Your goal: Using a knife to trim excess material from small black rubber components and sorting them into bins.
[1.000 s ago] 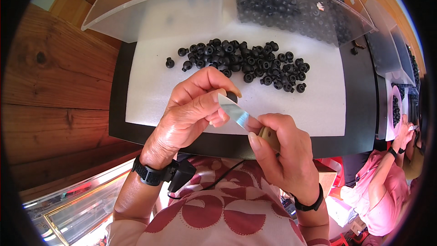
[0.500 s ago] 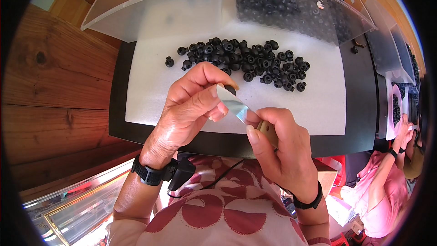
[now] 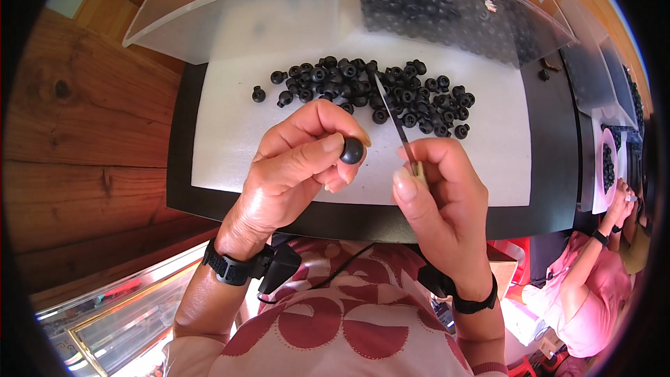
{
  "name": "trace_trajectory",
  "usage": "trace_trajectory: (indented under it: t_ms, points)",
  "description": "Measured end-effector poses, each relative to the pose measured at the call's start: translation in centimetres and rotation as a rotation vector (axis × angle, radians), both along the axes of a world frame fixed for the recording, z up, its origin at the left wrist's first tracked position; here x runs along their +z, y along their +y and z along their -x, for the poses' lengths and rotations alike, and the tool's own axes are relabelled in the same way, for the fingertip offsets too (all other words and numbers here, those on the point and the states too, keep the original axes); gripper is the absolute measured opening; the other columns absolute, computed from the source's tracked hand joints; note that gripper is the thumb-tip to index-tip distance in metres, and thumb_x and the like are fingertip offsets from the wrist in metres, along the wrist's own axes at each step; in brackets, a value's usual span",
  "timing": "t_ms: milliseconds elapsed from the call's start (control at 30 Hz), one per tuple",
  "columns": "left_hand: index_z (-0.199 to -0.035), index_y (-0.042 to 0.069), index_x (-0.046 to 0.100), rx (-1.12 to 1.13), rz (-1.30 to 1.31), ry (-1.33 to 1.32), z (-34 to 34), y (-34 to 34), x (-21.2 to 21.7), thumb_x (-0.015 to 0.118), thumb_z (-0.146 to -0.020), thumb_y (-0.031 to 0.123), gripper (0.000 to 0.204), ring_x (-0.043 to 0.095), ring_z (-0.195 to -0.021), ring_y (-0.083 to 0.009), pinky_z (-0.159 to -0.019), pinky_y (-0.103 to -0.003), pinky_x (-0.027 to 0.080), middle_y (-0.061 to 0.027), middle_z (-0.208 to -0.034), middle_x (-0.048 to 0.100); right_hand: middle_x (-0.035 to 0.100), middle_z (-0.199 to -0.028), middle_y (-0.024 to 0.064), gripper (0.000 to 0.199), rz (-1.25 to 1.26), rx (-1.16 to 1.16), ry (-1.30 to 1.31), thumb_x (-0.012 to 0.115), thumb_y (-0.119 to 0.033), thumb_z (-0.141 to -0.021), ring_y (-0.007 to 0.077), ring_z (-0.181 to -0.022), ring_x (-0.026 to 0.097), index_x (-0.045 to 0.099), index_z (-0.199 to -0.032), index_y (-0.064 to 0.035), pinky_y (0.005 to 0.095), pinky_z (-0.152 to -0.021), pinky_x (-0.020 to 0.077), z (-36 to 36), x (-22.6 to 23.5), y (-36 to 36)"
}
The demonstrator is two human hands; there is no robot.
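Between the thumb and fingers of my left hand [image 3: 300,157] is a small round black rubber-like part [image 3: 352,151], its smooth domed side showing. My right hand [image 3: 447,202] grips a knife [image 3: 398,126] by its pale handle. The thin blade stands nearly edge-on, pointing up and away, apart from the part in my left hand. Beyond both hands, a loose pile of similar black knobbed parts [image 3: 335,80] lies on a white mat [image 3: 230,132]. One such part [image 3: 259,94] sits alone at the pile's left end.
At the back stand two clear plastic bins; the left bin [image 3: 230,21] holds a few black parts, the right bin [image 3: 447,28] many. A dark table edge [image 3: 551,195] frames the mat. To the right, a person in pink [image 3: 593,293] works beside a pink bowl [image 3: 606,167].
My right hand has drawn the knife away to the right and turned its blade from broadside to nearly edge-on. The black part in my left hand is now uncovered.
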State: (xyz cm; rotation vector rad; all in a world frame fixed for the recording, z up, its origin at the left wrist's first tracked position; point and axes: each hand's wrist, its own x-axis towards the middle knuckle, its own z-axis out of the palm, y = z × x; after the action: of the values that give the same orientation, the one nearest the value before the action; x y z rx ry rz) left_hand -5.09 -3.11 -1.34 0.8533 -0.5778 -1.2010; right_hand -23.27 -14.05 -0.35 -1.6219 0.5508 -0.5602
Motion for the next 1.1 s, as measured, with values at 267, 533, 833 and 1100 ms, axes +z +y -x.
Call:
trace_trajectory:
  t_ms: [267, 533, 833, 1100]
  points:
    - [-0.109, 0.001, 0.061, -0.029, -0.064, -0.039, 1.0, -0.2, 0.8, 0.058, -0.103, 0.017, 0.018, 0.052, -0.076, -0.0073, -0.066, -0.024, 0.04, -0.0031, -0.09, 0.061, 0.062, -0.086, 0.0011, 0.021, -0.129, 0.107, -0.135, 0.066, -0.012, -0.101, 0.004, -0.076, 0.056, 0.055, -0.112, 0.0012, 0.0206, -0.067, 0.0452, -2.4, 0.2, 0.1]
    - [-0.106, -0.003, 0.06, -0.033, -0.059, 0.049, 1.3, 0.0, 0.4, 0.062, -0.102, 0.023, 0.026, 0.048, -0.07, -0.0088, -0.061, -0.025, 0.037, -0.0064, -0.089, 0.061, 0.07, -0.086, 0.0068, 0.017, -0.17, 0.123, -0.136, 0.062, -0.012, -0.104, 0.0089, -0.084, 0.07, 0.054, -0.104, 0.0028, 0.0234, -0.072, 0.0536, -2.0, 1.5, -0.2]
    - [-0.106, -0.003, 0.059, -0.008, 0.005, 0.057, 0.7, -0.1, 0.4, 0.062, -0.101, 0.025, 0.029, 0.046, -0.062, -0.0119, -0.056, -0.028, 0.037, -0.0083, -0.077, 0.057, 0.066, -0.079, 0.0019, 0.016, -0.174, 0.052, -0.109, 0.064, -0.012, -0.102, 0.0038, -0.076, 0.062, 0.055, -0.104, 0.0013, 0.0196, -0.067, 0.0465, -1.8, 1.3, 0.3]
    - [-0.118, -0.005, 0.062, 0.359, 0.18, -0.204, -8.0, -0.2, 6.5, 0.056, -0.103, 0.017, 0.027, 0.055, -0.071, -0.014, -0.063, -0.026, 0.044, -0.0136, -0.094, 0.067, 0.059, -0.088, 0.0008, 0.017, -0.237, 0.003, -0.087, 0.064, -0.008, -0.101, 0.0039, -0.076, 0.055, 0.055, -0.112, 0.002, 0.0195, -0.069, 0.0457, 0.0, 2.2, 0.5]
